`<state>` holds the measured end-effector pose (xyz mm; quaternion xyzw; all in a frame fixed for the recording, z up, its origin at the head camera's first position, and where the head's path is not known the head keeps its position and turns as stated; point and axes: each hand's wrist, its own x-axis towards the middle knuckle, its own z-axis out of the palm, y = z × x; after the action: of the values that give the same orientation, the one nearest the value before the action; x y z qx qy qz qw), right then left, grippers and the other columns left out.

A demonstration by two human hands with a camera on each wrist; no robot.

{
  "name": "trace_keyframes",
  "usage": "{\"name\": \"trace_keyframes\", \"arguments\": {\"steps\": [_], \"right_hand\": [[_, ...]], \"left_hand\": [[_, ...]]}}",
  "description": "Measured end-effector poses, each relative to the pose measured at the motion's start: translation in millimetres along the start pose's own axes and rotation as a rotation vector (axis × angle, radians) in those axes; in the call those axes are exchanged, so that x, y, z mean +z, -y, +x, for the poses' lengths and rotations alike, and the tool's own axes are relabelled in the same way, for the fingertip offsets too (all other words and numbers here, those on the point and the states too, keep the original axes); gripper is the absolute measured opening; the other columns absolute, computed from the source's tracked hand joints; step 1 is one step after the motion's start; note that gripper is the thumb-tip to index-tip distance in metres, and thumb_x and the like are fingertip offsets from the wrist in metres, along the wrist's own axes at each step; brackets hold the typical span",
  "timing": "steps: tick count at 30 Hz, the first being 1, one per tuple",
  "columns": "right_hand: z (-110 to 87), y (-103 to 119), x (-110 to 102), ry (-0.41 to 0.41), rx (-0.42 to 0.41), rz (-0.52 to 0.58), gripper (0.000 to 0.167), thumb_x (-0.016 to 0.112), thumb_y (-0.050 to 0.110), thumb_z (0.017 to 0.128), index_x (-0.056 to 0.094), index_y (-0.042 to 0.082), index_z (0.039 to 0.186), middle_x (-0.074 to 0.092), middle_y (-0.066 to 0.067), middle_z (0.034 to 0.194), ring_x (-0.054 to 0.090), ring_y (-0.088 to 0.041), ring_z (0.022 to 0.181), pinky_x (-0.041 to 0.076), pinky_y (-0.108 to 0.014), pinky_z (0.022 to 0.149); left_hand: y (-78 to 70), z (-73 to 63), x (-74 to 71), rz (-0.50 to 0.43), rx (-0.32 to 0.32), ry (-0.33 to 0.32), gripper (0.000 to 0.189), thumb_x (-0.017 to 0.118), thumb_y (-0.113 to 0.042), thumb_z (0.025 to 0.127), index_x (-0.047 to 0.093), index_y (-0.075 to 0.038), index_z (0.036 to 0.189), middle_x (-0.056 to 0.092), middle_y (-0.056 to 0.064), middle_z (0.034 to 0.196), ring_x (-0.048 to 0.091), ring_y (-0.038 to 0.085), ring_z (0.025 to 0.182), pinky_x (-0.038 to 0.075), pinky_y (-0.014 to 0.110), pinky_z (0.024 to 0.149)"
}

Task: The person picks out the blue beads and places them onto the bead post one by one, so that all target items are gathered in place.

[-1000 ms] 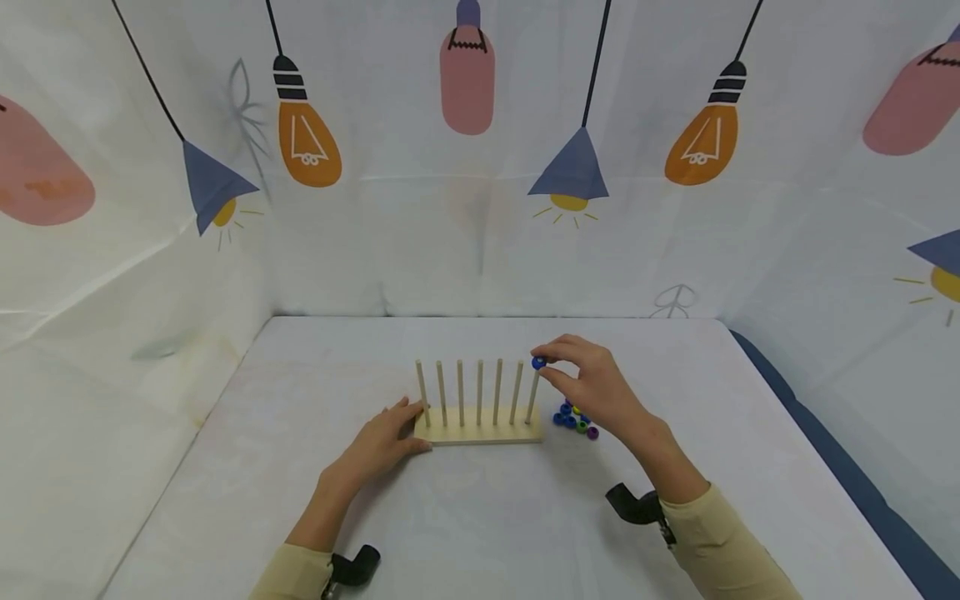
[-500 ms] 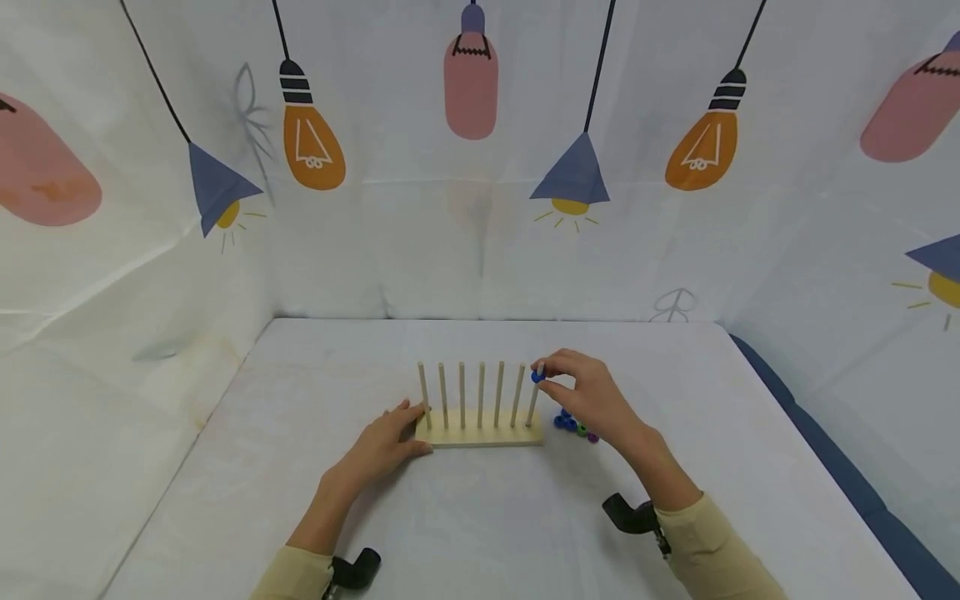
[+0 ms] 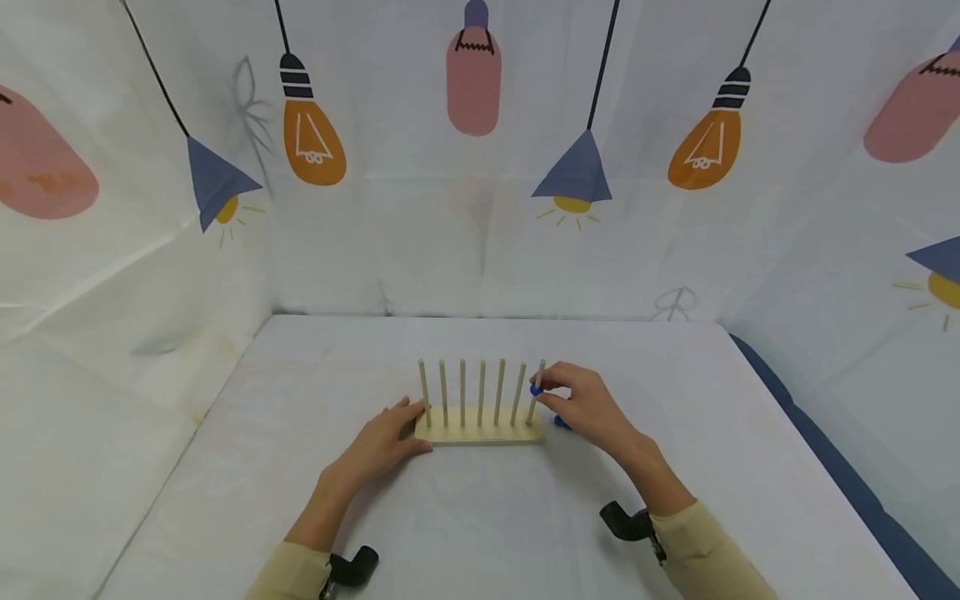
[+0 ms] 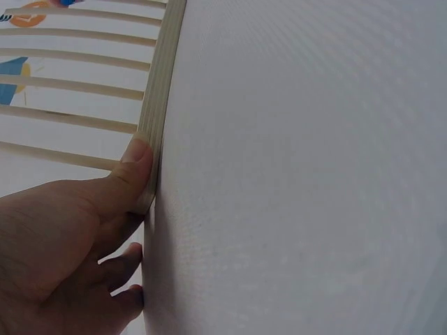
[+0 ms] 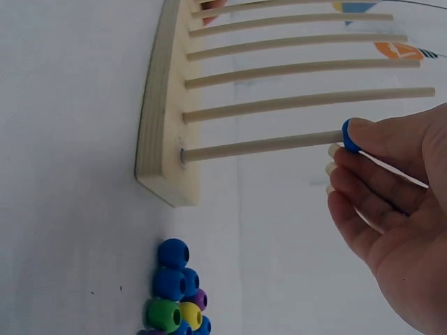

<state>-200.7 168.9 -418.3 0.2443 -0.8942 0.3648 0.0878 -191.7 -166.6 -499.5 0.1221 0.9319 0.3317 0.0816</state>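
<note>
A light wooden peg board [image 3: 480, 434] stands on the table with a row of several upright pegs. My left hand [image 3: 384, 442] grips its left end, thumb on the front edge and fingers round the end; the left wrist view shows the thumb [image 4: 134, 157] against the wood. My right hand [image 3: 588, 406] pinches a blue bead [image 3: 536, 389] between thumb and fingertips. That bead is threaded on the rightmost peg [image 5: 265, 146], below its tip and well above the base; the peg's tip sticks out above the fingers.
Beside the board's right end lies a small pile of loose beads, among them a blue bead [image 5: 173, 253], a green bead [image 5: 163, 315] and a yellow bead [image 5: 191, 315]. In the head view the right hand hides most of them. White cloth walls surround the table [image 3: 465, 533].
My right hand has come down from the tip of the rightmost peg, sliding the blue bead a short way down it. The left hand keeps its grip on the board.
</note>
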Motion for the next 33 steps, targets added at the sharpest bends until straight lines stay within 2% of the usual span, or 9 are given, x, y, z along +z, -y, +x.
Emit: {"name": "trace_keyframes", "arguments": {"steps": [3,10,19,25,33], "right_hand": [[-1.5,-3,5,0.022,0.015,0.003,0.016,0.074,0.006,0.088,0.074,0.014,0.102,0.073,0.003,0.103,0.070,-0.018,0.098,0.061,-0.046,0.083],[-2.8,-10,14,0.030,-0.012,-0.027,0.017,0.076,0.004,0.086,0.073,0.011,0.101,0.072,0.002,0.101,0.070,-0.017,0.096,0.060,-0.034,0.082],[-4.8,-12,18,0.049,0.033,-0.038,0.016,0.075,0.004,0.087,0.073,0.010,0.101,0.072,-0.001,0.100,0.070,-0.020,0.096,0.061,-0.047,0.080],[-4.3,-14,21,0.064,0.032,-0.035,0.018,0.075,0.002,0.086,0.073,0.007,0.102,0.073,-0.003,0.100,0.071,-0.023,0.096,0.061,-0.047,0.081],[-6.2,-20,27,0.092,0.051,-0.025,0.016,0.075,0.003,0.085,0.073,0.010,0.100,0.074,-0.002,0.099,0.071,-0.020,0.094,0.061,-0.045,0.085]], "left_hand": [[1.5,-1.1,0.3,0.008,-0.005,0.005,0.072,0.074,-0.035,0.088,0.046,-0.012,0.150,0.036,0.021,0.158,0.030,0.040,0.149,0.024,0.059,0.122],[4.5,-0.2,2.2,0.005,-0.009,-0.007,0.071,0.075,-0.035,0.088,0.046,-0.013,0.149,0.038,0.019,0.157,0.030,0.039,0.149,0.024,0.058,0.123],[2.1,2.5,2.2,0.001,0.023,-0.011,0.070,0.075,-0.033,0.088,0.047,-0.011,0.149,0.041,0.018,0.156,0.030,0.036,0.150,0.023,0.056,0.124],[-0.2,2.4,0.5,0.004,0.024,-0.011,0.070,0.074,-0.033,0.089,0.047,-0.011,0.149,0.041,0.018,0.156,0.030,0.036,0.150,0.022,0.056,0.124],[1.4,2.2,1.2,0.012,0.025,-0.011,0.070,0.075,-0.033,0.088,0.047,-0.010,0.148,0.042,0.019,0.155,0.031,0.037,0.149,0.024,0.057,0.123]]}}
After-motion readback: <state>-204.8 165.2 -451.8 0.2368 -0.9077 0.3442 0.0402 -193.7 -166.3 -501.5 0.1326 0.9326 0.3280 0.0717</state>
